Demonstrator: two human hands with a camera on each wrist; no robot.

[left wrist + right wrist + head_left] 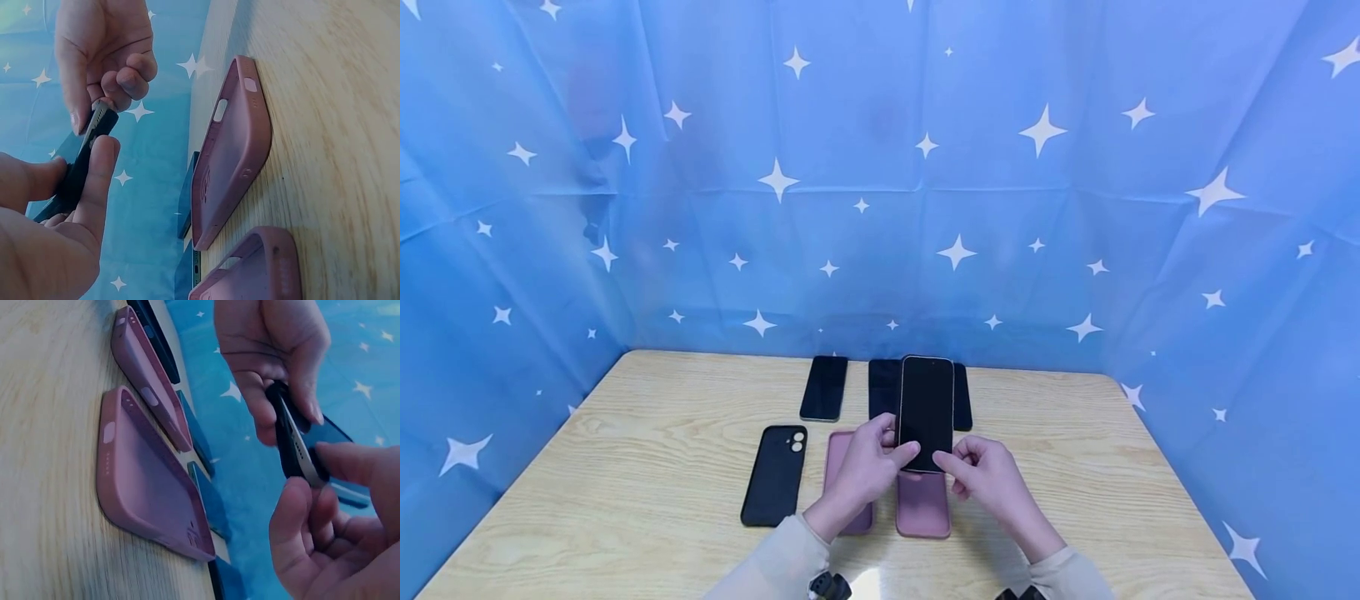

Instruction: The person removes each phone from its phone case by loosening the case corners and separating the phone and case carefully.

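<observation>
Both hands hold a smartphone (927, 408) up over the table, its dark screen facing me. A black phone case (287, 440) wraps part of its lower end, and the phone's metal edge shows beside it. My left hand (865, 462) grips the lower left side, thumb on the screen and fingers behind. At the lower right corner, my right hand (988, 475) pinches phone and case between thumb and fingers. Beneath the hands lie two pink phone cases, one on the right (923, 515) and one on the left (859, 521), partly covered by the left hand and wrist.
Another black phone case (775, 477) lies left of the pink ones, open side up. Behind are dark phones: one at the left (824, 387), another in the middle (883, 387) and one at the right (962, 400), partly hidden. A blue starry curtain (880, 167) surrounds the wooden table (647, 467).
</observation>
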